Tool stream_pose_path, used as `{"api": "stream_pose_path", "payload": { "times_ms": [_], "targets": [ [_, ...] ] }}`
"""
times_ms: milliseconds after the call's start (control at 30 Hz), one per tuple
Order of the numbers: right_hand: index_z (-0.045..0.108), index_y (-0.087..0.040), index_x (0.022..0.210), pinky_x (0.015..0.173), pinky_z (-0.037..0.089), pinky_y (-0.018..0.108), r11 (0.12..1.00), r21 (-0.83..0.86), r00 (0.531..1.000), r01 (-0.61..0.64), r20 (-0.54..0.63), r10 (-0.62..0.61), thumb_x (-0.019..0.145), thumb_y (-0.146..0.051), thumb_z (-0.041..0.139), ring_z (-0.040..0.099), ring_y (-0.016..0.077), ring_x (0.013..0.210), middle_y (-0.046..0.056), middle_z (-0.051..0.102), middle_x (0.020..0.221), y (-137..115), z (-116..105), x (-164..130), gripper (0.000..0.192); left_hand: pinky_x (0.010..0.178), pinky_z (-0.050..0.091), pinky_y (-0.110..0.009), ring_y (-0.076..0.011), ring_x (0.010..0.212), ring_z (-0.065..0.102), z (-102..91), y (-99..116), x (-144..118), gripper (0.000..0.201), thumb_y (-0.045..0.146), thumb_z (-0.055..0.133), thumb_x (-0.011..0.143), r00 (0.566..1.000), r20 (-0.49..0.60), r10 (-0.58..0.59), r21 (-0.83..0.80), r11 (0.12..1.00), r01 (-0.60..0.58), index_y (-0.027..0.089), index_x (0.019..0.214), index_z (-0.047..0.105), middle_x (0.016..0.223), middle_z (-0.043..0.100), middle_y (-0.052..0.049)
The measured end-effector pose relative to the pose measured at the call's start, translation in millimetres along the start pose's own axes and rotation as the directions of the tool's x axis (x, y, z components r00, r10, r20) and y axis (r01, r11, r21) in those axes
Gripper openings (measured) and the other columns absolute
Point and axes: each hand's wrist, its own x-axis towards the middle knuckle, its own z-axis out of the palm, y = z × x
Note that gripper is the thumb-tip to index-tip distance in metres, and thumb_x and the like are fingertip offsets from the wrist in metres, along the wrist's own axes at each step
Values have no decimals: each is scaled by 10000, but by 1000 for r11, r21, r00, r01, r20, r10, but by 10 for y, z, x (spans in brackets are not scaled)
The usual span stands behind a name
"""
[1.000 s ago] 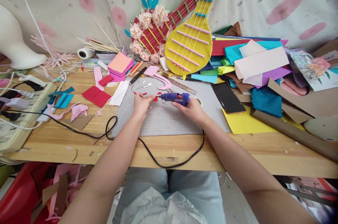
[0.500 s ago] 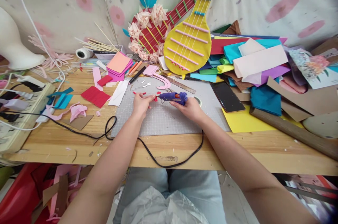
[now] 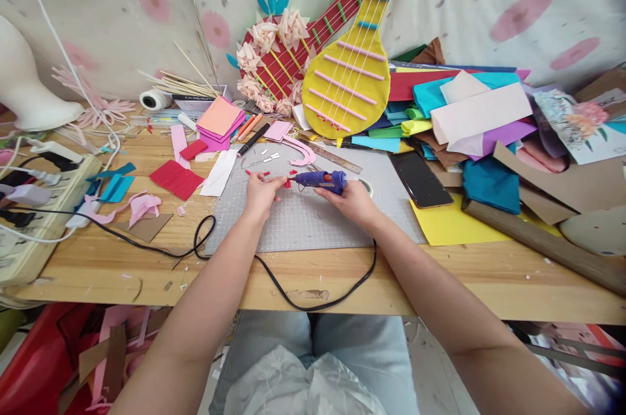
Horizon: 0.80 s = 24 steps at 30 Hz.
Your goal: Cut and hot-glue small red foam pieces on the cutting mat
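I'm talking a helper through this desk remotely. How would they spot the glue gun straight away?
Start at the grey cutting mat in the middle of the wooden table, below the yellow paper guitar. At the mat's far edge, the right hand holds the glue gun, nozzle pointing toward the left hand. It is the only blue-purple tool there, lying across the fingers, unlike the flat black phone to its right.

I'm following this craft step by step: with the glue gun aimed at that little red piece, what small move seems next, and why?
Probably ease the glue gun nozzle a touch closer and dab glue. The right hand grips the gun with its tip pointing at the small red piece pinched by the left hand over the grey cutting mat; tip and piece look almost touching.
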Motion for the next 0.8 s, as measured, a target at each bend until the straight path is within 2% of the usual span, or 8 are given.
{"api": "stream_pose_path", "payload": {
  "times_ms": [433,800],
  "targets": [
    [669,-199,978,626,444,274,1000,-3,999,18,48,-18,767,-522,515,618,189,705,37,683,773,-16,-31,-15,416,368,312,-137,-152,639,645,-11,-21,20,491,142,709,575,1000,-9,14,7,1000,-14,217,818,289,772,658,-53],
    [667,-181,948,560,394,243,997,-63,997,39,75,-34,763,-534,512,570,156,616,42,656,714,-22,-39,-27,428,381,313,-141,-151,639,641,-22,-6,15,489,147,700,562,1000,-21,5,-4,1000,-5,219,809,283,748,652,-38]
  ]
}}
